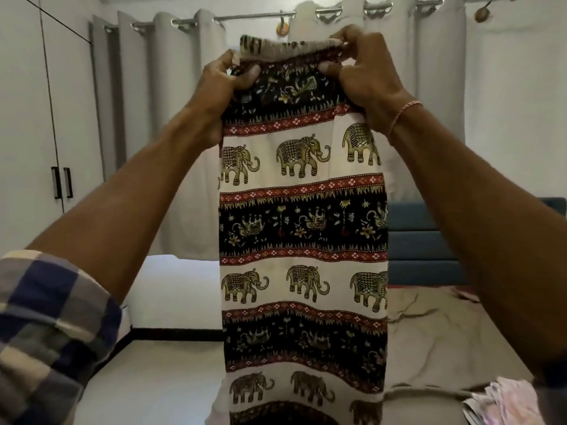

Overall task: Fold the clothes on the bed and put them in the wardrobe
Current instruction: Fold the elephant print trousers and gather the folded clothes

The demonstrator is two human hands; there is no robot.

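Black, white and red elephant-print garment (302,216) hangs upright in the air over the bed (429,342). The left hand (221,87) clutches its gathered top edge at one corner, the right hand (365,78) at the other.

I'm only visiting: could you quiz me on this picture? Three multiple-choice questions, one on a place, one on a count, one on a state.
1. Where is the wardrobe? A) left of the curtains B) right of the curtains C) in front of the curtains
2. How many handles show on its doors? A) one B) two C) four
3. How is the elephant-print garment? A) lying folded B) held up, hanging C) inside the wardrobe
Answers: 1 A, it fills the left edge; 2 B, two black bars stand side by side; 3 B, the left hand and right hand grip its waistband.
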